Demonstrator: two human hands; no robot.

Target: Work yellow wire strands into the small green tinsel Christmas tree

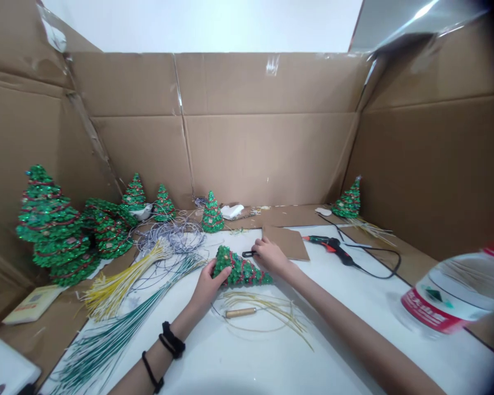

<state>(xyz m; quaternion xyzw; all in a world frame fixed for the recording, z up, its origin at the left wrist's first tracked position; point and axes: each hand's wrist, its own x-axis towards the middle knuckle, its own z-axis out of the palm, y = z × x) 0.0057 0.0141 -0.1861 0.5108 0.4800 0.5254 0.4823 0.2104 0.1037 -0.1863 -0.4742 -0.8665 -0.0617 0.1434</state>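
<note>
My left hand is wrapped round the wide end of a small green Christmas tree with red garland, which lies on its side, tip to the right. Just behind it, my right hand has its fingers closed on a black looped tool; its other end is hidden, so I cannot tell its kind. Nearer to me lie a wooden-handled tool and loose yellow strands. A brown cardboard piece sits beyond my right hand.
At left are bundles of yellow strands and green strands, and tangled pale wire. Finished-looking trees stand behind them. To the right are a corded glue gun and a big plastic bottle. Cardboard walls enclose the table.
</note>
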